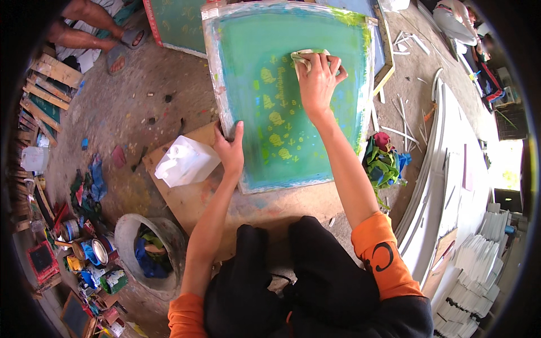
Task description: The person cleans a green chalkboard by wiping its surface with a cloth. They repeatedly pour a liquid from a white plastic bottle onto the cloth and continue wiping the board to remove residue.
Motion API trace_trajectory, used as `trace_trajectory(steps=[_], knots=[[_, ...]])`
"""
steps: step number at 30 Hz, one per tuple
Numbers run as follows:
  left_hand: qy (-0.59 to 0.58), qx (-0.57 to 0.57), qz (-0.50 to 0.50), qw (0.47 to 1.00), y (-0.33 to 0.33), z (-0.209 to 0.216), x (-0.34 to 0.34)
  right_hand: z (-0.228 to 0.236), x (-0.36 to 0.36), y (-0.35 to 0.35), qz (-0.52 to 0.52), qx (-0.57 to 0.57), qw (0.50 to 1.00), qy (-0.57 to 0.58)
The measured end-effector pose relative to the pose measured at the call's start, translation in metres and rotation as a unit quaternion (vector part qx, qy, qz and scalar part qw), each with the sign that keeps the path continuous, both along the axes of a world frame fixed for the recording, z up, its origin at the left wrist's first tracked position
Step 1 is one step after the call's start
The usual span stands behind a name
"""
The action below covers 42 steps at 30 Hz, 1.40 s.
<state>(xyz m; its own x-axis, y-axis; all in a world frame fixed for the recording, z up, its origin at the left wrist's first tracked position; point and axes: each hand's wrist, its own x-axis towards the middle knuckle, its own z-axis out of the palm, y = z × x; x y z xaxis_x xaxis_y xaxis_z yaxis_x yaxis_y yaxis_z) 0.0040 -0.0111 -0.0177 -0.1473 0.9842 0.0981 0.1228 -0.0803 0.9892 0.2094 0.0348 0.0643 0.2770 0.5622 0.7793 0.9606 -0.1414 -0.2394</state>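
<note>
A green screen-printing frame [236, 107] leans upright in front of me, its mesh marked with small yellowish motifs and its edges smeared with white and blue. My left hand [230, 151] grips the frame's left edge, thumb on the front side. With my right hand [318, 84] I press a crumpled pale cloth [301, 56] against the upper right of the mesh, the fingers bent over it. Beside my left hand stands a white plastic jug [186, 161] with a cut-open top, on a stained wooden board [270, 208]. What the jug holds cannot be made out.
A grey bucket [127, 236] with rags stands at lower left, near paint cans [100, 252]. Coloured rags [383, 163] lie right of the frame. More frames [174, 25] lean behind. White panels [451, 169] fill the right. A person's sandalled feet [116, 59] are at upper left.
</note>
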Motion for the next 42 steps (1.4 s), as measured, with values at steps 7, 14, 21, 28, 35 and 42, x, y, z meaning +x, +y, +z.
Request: trace_trajectory(steps=[7, 14, 21, 28, 35, 42], knots=[[0.002, 0.014, 0.002, 1.0, -0.002, 0.004, 0.004, -0.002, 0.006, -0.001, -0.011, -0.007, 0.999, 0.049], [0.006, -0.006, -0.006, 1.0, -0.002, 0.006, 0.003, -0.001, 0.015, -0.003, -0.057, 0.015, 0.998, 0.039], [0.01, 0.002, -0.003, 1.0, -0.001, 0.004, 0.002, 0.002, 0.023, -0.004, -0.056, 0.002, 0.998, -0.001], [0.002, 0.01, -0.001, 1.0, 0.001, -0.001, -0.001, -0.003, 0.015, -0.007, -0.007, -0.013, 1.0, 0.007], [-0.01, 0.001, 0.012, 1.0, 0.0, 0.001, -0.002, -0.012, 0.0, -0.015, 0.049, 0.001, 0.998, 0.025], [0.018, 0.013, 0.005, 1.0, -0.001, 0.001, 0.004, 0.003, 0.04, -0.011, -0.02, 0.025, 0.991, 0.13]])
